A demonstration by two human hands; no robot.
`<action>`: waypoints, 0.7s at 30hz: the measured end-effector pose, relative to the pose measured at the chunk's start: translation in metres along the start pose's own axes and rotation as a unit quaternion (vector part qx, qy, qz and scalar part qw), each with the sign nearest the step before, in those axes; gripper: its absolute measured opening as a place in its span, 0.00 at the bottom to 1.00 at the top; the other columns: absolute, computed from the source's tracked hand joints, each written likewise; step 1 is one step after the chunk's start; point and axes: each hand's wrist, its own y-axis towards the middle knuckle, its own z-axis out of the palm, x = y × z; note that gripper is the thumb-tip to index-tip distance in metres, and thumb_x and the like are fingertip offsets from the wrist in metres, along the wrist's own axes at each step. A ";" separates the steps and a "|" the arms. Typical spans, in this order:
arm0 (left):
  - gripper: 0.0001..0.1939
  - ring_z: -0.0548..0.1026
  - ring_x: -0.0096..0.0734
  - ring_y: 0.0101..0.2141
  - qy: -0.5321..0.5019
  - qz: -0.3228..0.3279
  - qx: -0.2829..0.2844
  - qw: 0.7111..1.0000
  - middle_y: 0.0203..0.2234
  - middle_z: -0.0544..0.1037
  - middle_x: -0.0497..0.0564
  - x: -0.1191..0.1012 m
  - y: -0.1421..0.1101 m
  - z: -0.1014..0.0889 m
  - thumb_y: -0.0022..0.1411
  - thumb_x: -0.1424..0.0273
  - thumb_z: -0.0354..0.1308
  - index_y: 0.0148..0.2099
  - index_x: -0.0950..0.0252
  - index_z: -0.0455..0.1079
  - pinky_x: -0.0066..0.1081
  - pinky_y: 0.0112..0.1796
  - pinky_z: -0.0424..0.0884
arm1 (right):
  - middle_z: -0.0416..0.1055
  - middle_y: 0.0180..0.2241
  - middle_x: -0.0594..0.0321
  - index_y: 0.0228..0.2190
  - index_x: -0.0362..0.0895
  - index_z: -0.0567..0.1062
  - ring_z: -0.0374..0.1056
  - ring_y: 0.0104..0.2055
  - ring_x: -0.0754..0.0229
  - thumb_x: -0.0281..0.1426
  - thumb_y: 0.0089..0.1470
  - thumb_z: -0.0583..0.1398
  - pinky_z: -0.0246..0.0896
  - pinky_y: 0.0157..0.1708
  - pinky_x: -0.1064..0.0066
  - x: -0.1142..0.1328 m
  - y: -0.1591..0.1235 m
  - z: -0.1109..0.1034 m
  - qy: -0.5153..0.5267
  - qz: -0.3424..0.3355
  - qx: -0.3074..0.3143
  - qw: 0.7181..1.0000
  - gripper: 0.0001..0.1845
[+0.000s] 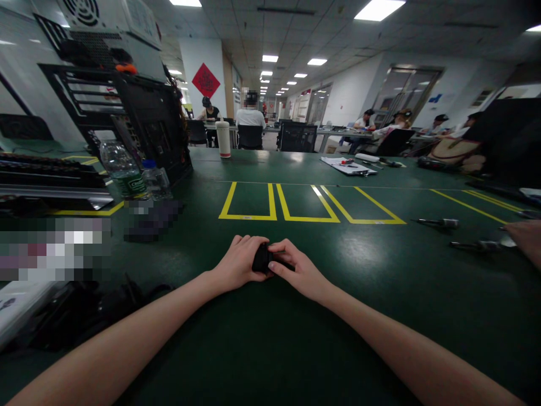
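Note:
Between my two hands, low over the green table (270, 338), is a small black object (261, 259) whose kind I cannot make out. My left hand (240, 262) wraps round it from the left, with the fingers over its far side. From the right, my right hand (302, 269) closes on its edge with thumb and fingers. Much of the object is hidden behind the fingers, and a dark part shows under my right hand.
Yellow tape outlines (249, 217) lie beyond my hands. Two screwdriver-like tools (448, 223) are at right, near another person's hand (526, 239). At left stand plastic bottles (120, 169) and a black computer case (152, 124); a cup (223, 138) and clipboard (349, 165) are farther back.

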 end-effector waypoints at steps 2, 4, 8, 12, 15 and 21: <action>0.28 0.66 0.38 0.38 0.001 0.001 -0.005 1.000 0.40 0.68 0.52 0.001 0.000 0.001 0.46 0.63 0.60 0.48 0.63 0.55 0.36 0.39 0.58 | 0.62 0.39 0.63 0.37 0.47 0.62 0.63 0.44 0.61 0.29 0.50 0.54 0.63 0.42 0.64 0.001 0.001 0.000 0.003 0.003 -0.007 1.000 0.10; 0.28 0.66 0.38 0.38 0.001 0.000 -0.004 1.000 0.40 0.68 0.52 0.001 0.001 0.002 0.46 0.62 0.60 0.48 0.63 0.55 0.36 0.39 0.58 | 0.62 0.39 0.63 0.38 0.46 0.62 0.63 0.43 0.61 0.29 0.50 0.54 0.63 0.42 0.64 0.001 0.002 0.001 0.002 0.013 -0.011 1.000 0.11; 0.28 0.66 0.38 0.38 -0.005 -0.002 0.004 1.000 0.40 0.68 0.52 0.000 0.001 0.001 0.47 0.63 0.60 0.48 0.63 0.55 0.36 0.39 0.58 | 0.63 0.41 0.61 0.41 0.46 0.61 0.62 0.45 0.59 0.30 0.50 0.54 0.60 0.45 0.61 0.001 0.002 -0.001 -0.008 0.035 -0.005 0.999 0.14; 0.28 0.66 0.38 0.39 0.001 0.000 0.006 1.000 0.40 0.67 0.53 -0.001 0.000 -0.002 0.47 0.64 0.60 0.49 0.64 0.54 0.36 0.39 0.58 | 0.61 0.42 0.63 0.40 0.46 0.61 0.61 0.46 0.60 0.27 0.47 0.57 0.58 0.47 0.62 0.001 0.000 -0.003 -0.020 0.008 0.011 1.000 0.16; 0.28 0.65 0.39 0.39 0.003 -0.001 0.013 1.000 0.40 0.67 0.54 -0.003 0.000 -0.004 0.47 0.64 0.59 0.49 0.65 0.55 0.36 0.39 0.58 | 0.61 0.41 0.63 0.39 0.47 0.61 0.62 0.45 0.61 0.28 0.48 0.56 0.60 0.46 0.63 0.000 0.000 -0.003 -0.025 0.000 0.005 1.000 0.15; 0.27 0.66 0.39 0.38 0.001 -0.010 0.022 1.000 0.39 0.68 0.53 -0.008 0.001 -0.009 0.48 0.62 0.58 0.49 0.64 0.56 0.36 0.38 0.58 | 0.63 0.40 0.63 0.39 0.46 0.61 0.63 0.44 0.60 0.29 0.49 0.56 0.61 0.43 0.62 -0.002 0.004 -0.002 -0.022 0.018 -0.006 1.000 0.14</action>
